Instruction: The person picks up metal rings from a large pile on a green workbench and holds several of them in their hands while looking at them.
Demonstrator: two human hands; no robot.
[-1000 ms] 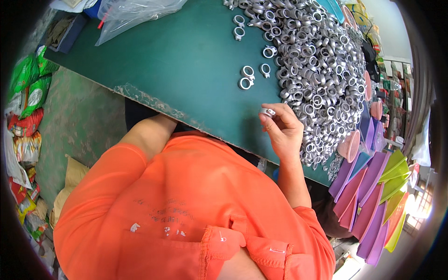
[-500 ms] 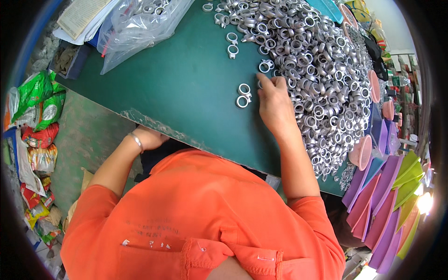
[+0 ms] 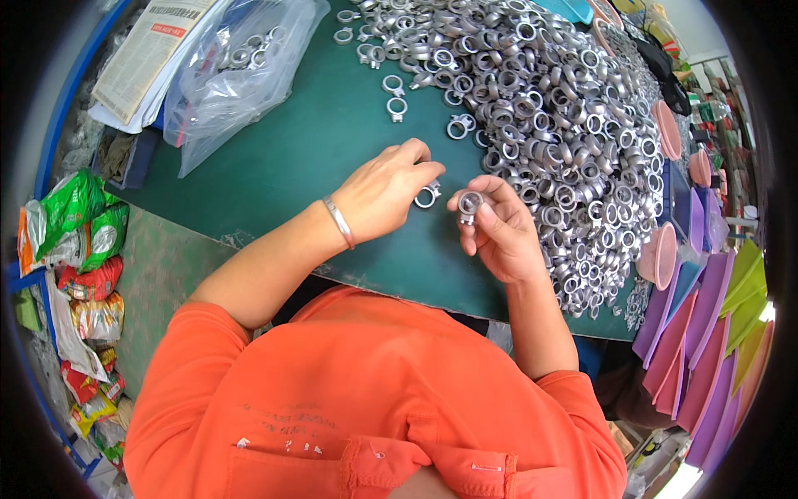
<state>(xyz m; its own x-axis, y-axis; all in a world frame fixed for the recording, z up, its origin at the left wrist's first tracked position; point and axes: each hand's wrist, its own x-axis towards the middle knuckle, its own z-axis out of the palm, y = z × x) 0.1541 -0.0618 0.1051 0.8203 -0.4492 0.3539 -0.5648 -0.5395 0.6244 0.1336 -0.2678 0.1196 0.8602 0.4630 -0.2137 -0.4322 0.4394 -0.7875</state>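
My right hand (image 3: 501,229) holds a grey metal ring (image 3: 470,202) with a small lug between thumb and fingers, raised just off the green tabletop. To its left, my left hand (image 3: 389,190) reaches palm down over the table, a bracelet on its wrist. Its thumb and fingers are pinched together at a silver metal ring (image 3: 427,196); the fingers partly cover the spot, and a second ring may be hidden under them. Beyond the hands, two more rings (image 3: 396,106) lie side by side. The large heap of similar rings (image 3: 573,158) spreads just right of my right hand.
A clear plastic bag (image 3: 241,75) with several rings lies at the far left, beside papers (image 3: 150,58). Pink baskets (image 3: 657,254) and colourful plastic bins (image 3: 706,308) line the right side. Bright packages (image 3: 71,220) stand off the table's left edge (image 3: 199,237).
My left hand has come up from below the table edge to the rings. My right hand has drawn back from the heap's edge and turned, now showing a ring in it.
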